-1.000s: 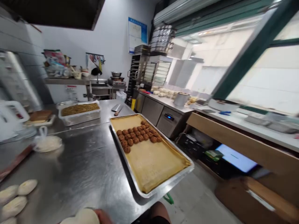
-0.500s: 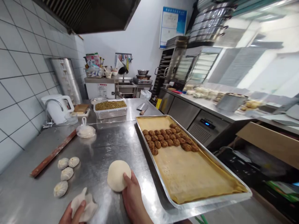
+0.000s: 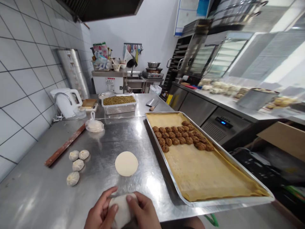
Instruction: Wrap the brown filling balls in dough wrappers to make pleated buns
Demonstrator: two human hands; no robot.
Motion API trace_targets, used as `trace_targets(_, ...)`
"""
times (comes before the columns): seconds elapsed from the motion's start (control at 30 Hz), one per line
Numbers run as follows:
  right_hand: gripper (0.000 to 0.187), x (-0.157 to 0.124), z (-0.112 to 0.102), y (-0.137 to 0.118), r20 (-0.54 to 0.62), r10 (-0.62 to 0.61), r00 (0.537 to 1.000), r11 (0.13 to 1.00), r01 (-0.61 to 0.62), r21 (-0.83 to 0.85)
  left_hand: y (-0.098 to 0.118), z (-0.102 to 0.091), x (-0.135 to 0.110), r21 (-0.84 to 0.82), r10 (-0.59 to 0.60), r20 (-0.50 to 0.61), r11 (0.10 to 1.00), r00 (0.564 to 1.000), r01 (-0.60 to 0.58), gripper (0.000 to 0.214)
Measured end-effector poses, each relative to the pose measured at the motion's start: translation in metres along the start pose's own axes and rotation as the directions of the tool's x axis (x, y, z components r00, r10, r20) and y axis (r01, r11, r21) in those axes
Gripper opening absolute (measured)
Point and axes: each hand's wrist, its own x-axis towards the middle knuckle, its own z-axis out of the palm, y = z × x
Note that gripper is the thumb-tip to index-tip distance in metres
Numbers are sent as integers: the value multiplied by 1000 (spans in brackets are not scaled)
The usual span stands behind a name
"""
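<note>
At the near edge of the steel table [image 3: 107, 133], my left hand [image 3: 101, 211] and my right hand [image 3: 143, 211] both press on a pale piece of dough [image 3: 122, 208], fingers curled over it. Just beyond them a flat round disc of dough [image 3: 126, 163] lies on the table, apart from my hands. To the left sit several pleated dough buns [image 3: 75, 163]. On the right, a large metal tray [image 3: 238, 186] lined with yellow paper holds several brown balls [image 3: 182, 136] in rows at its far end.
A wooden rolling pin [image 3: 64, 145] lies along the left, with a tied plastic bag [image 3: 94, 125] beyond it. A white kettle [image 3: 65, 102], a tub of greenish filling [image 3: 118, 103] and a cleaver [image 3: 152, 103] stand at the back. Counters with an oven rack run along the right.
The view swung left and down. My right hand let go of the round dough, which now lies flat on the table. Both hands came together on a second piece of dough.
</note>
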Motion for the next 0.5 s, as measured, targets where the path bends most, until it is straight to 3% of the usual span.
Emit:
trace_targets(0.1, 38, 2, -5, -17, -2, -95, 995, 981, 93, -172, -10, -3, -2, 187, 159, -102, 973, 982, -138, 54)
trace_targets(0.2, 25, 18, -5, -23, 24, -233, 972, 900, 225, -373, -20, -10, 1, 378, 307, -122, 894, 944, -241, 46)
trace_targets(0.3, 30, 37, -7, -10, 24, -316, 948, 817, 285, -501, -35, -23, 7, 610, 440, -95, 735, 893, -297, 48)
trace_targets(0.37, 39, 43, -11, 5, 44, -363, 931, 775, 327, -540, -47, -34, 9, 787, 585, -42, 519, 810, -334, 43)
trace_targets(0.43, 39, 43, -15, 18, 79, -427, 901, 710, 388, -587, -59, -42, 6, 874, 738, 106, 250, 666, -416, 32)
trace_targets(0.5, 37, 40, -18, 25, 71, -476, 877, 661, 410, -628, -66, -43, 0, 841, 798, 326, 0, 507, -542, 25)
